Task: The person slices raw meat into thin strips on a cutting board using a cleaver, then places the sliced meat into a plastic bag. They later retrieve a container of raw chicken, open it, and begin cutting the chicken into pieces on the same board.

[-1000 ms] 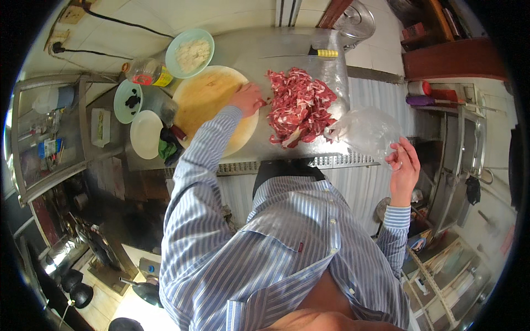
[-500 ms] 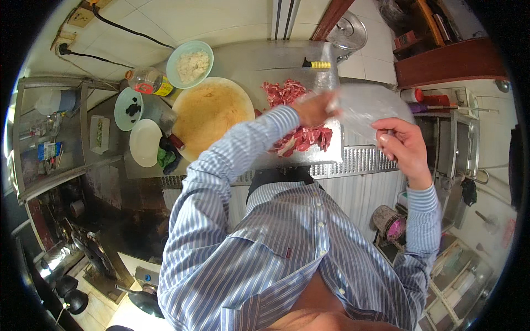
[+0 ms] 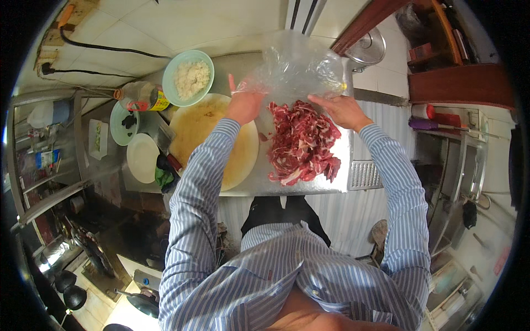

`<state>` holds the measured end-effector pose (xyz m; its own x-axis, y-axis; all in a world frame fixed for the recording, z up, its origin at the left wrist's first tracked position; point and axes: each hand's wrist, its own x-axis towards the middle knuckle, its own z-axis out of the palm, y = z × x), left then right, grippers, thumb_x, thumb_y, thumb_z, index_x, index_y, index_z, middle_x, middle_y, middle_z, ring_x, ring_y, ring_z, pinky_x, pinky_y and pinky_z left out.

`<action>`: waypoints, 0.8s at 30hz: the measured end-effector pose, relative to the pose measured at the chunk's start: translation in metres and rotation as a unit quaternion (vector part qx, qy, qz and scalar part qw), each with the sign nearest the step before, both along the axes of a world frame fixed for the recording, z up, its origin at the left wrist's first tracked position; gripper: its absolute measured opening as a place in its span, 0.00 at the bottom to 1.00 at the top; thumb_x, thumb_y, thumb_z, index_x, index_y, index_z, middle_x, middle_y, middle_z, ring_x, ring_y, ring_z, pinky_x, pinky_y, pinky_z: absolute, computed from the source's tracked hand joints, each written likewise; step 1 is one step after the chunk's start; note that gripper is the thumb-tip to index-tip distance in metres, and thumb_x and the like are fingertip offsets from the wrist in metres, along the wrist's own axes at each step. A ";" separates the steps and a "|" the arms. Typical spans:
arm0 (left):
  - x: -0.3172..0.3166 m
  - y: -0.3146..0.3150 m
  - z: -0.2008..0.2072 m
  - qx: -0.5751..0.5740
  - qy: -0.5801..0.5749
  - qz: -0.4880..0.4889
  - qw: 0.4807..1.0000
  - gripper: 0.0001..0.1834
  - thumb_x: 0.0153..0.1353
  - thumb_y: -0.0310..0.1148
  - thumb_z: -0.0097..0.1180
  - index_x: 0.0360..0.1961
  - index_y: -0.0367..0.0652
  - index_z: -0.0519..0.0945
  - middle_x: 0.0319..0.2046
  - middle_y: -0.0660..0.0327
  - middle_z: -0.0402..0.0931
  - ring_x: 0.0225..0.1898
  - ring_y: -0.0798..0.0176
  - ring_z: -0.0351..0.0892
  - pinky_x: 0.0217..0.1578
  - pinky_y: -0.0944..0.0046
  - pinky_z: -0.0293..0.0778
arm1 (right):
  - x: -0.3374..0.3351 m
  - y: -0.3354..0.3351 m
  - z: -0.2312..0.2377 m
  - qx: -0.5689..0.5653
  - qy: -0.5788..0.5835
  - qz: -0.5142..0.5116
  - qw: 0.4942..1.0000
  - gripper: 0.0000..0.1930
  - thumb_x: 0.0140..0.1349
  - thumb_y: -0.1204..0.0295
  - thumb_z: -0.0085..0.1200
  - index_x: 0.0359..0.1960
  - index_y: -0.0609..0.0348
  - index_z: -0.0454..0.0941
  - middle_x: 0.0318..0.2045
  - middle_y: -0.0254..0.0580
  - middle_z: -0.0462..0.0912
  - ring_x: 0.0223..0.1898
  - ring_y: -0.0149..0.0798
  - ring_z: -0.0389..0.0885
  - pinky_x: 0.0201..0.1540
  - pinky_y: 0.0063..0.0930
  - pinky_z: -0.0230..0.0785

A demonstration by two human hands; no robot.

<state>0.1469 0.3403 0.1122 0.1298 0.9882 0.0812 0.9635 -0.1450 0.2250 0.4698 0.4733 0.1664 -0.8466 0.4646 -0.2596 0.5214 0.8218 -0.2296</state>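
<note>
A clear plastic bag spreads between my two hands at the far side of the steel worktop. My left hand grips its left edge, with the index finger sticking up, above the round cutting board. At the bag's right edge, my right hand is closed on the film. Sliced raw red meat lies in a heap on the worktop, between my forearms and nearer than the bag. The bag looks puffed and empty. Behind it, only a bit of a yellow handle shows.
Left of the board are a bowl of white crumbly food, a plastic bottle, a bowl with black pieces, a white plate and a cleaver. A lidded metal pot stands at the far right.
My hands have swung from the right side to beyond the meat, carrying the bag left and away from me. The bag is now stretched between them, and the whole meat heap shows.
</note>
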 end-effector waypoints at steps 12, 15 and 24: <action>0.033 -0.009 -0.091 -0.064 -0.024 0.024 0.997 0.21 0.65 0.28 0.48 0.58 0.40 0.79 0.60 0.53 0.76 0.63 0.49 0.75 0.63 0.51 0.71 | -0.007 0.016 -0.130 -0.106 0.106 -0.302 0.942 0.18 0.70 0.64 0.51 0.59 0.42 0.82 0.47 0.51 0.87 0.47 0.59 0.85 0.54 0.49 0.77; 0.043 -0.017 -0.090 -0.091 -0.049 0.030 0.994 0.22 0.62 0.27 0.50 0.58 0.37 0.78 0.62 0.49 0.74 0.62 0.46 0.76 0.62 0.53 0.73 | 0.003 0.009 -0.131 -0.101 0.085 -0.291 0.948 0.19 0.70 0.64 0.50 0.60 0.42 0.82 0.47 0.52 0.87 0.47 0.59 0.85 0.55 0.50 0.76; 0.087 -0.063 -0.079 -0.205 -0.279 0.145 0.927 0.18 0.69 0.31 0.45 0.54 0.35 0.79 0.52 0.44 0.80 0.56 0.40 0.79 0.59 0.48 0.74 | 0.061 -0.024 -0.128 -0.071 0.090 -0.207 0.972 0.18 0.71 0.68 0.47 0.60 0.42 0.82 0.46 0.52 0.87 0.45 0.58 0.85 0.51 0.50 0.77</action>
<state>0.2336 0.2777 0.0328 -0.0951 0.9373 -0.3352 0.6659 0.3102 0.6785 0.5307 0.4492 0.0388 -0.6325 0.7452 -0.2111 0.7416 0.5041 -0.4426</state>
